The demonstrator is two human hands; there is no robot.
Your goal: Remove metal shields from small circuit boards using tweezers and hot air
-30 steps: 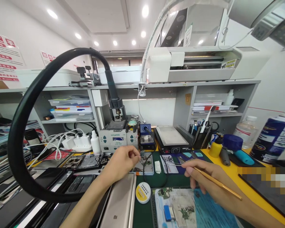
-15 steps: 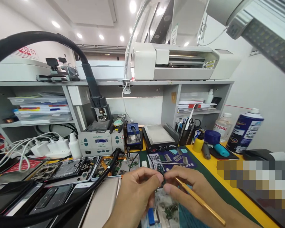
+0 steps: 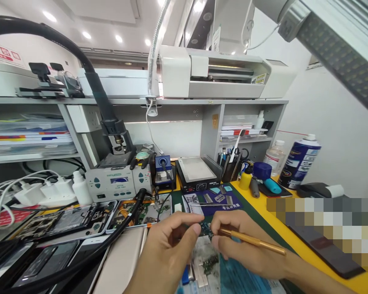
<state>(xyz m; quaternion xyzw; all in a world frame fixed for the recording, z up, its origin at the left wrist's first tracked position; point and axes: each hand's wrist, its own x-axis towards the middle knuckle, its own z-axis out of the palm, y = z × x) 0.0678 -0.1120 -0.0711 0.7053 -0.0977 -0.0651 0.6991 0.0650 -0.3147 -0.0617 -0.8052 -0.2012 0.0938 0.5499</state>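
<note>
Right hand grips a slim gold pen-shaped tool laid back across it, probably so thumb and forefinger can steady the small dark bluish circuit board at their tips. Left hand has thumb and forefinger curled right by the board; can't tell if they're pinching it or just hovering, ready to help.

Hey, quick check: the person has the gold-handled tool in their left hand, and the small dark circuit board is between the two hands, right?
Not quite. The gold-handled tool is in the right hand, not the left hand, as the head view shows. The small dark circuit board is indeed between them.
</note>
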